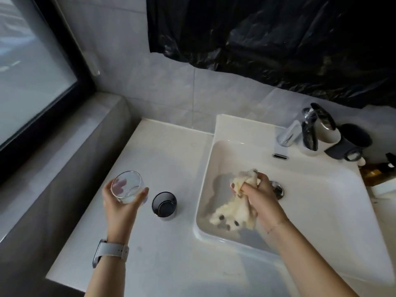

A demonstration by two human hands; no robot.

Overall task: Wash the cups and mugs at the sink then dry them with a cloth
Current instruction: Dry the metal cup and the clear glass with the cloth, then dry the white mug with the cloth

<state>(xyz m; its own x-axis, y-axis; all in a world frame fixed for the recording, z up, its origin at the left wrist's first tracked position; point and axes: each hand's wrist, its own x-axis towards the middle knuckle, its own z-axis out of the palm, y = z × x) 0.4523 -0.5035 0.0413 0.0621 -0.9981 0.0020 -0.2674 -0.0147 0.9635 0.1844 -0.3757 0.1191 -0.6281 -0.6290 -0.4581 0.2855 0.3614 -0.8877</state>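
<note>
My left hand [120, 205] holds a clear drinking glass [126, 186] above the white counter, to the left of the basin. Just right of it a dark glass cup [164, 205] stands upright on the counter. Over the white sink [321, 202] my right hand [260, 194] grips a bunched cream cloth [230, 213], whose loose end hangs down into the basin. On the far rim stand a white mug [329, 136] and a dark grey mug [348, 142], right of the tap.
A chrome tap [308, 127] rises at the back of the sink, its drain [278, 189] partly hidden by my right hand. An amber bottle [377, 170] lies at the right edge. A dark window frame [42, 99] borders the ledge on the left.
</note>
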